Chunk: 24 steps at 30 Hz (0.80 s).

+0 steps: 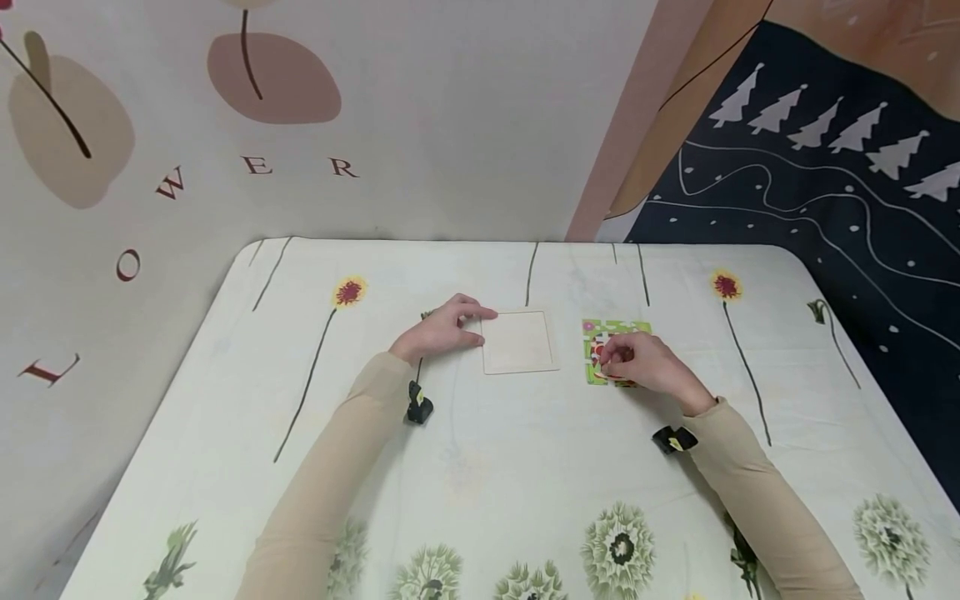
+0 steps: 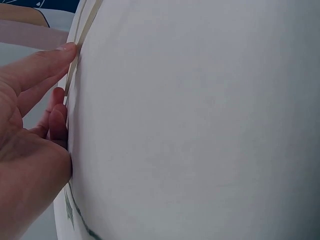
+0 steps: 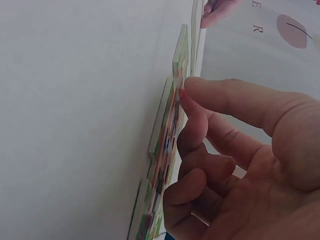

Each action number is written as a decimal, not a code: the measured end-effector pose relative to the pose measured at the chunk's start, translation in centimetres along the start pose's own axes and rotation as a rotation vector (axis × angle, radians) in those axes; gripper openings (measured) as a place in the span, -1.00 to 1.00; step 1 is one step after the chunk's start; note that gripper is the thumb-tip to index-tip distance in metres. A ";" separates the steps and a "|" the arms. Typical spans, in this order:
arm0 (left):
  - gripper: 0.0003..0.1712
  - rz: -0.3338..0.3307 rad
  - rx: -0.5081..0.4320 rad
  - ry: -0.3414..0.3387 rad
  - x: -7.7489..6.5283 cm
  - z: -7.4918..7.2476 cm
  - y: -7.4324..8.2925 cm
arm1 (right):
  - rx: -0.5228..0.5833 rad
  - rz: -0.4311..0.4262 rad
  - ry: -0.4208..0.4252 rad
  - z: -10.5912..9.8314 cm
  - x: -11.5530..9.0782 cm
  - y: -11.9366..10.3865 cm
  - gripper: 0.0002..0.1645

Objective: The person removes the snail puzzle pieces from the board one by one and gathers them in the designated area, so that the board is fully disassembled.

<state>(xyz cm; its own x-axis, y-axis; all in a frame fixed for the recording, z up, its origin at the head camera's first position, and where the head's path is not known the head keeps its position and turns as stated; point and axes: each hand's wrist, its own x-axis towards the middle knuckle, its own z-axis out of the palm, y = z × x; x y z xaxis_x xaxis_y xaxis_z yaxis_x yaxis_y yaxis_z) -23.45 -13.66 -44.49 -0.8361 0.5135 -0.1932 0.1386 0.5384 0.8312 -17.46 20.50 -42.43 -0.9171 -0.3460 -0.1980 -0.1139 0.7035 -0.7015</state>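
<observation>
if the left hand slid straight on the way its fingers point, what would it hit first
The left hand points rightward at the pale square wooden tray, whose left edge its fingertips already touch. Beyond that lies the colourful green jigsaw puzzle under the right hand.

Your left grip (image 1: 444, 332) lies palm down with its fingers straight and reaching forward, fingertips (image 2: 65, 50) pressed flat. Your right grip (image 1: 647, 363) is curled, thumb and forefinger (image 3: 197, 107) pinched together at their tips, the other fingers folded beneath. Both forearms, in beige sleeves, angle inward toward the middle.
</observation>
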 end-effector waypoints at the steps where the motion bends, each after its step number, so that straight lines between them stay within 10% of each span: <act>1: -0.49 -0.002 0.005 0.001 0.0 0.0 0.0 | 0.001 0.000 -0.002 0.0 0.0 0.0 -0.95; 24: -0.52 0.021 0.073 0.024 -0.6 0.0 0.1 | -0.015 -0.024 -0.003 -0.7 -0.1 0.3 -0.95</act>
<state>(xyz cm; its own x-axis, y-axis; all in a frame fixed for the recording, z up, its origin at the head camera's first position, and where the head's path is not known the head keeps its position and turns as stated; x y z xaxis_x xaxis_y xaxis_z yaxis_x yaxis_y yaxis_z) -22.96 -13.94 -44.30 -0.8452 0.5091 -0.1628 0.1934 0.5753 0.7948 -17.62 21.13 -42.14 -0.9128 -0.3651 -0.1831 -0.1420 0.7040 -0.6958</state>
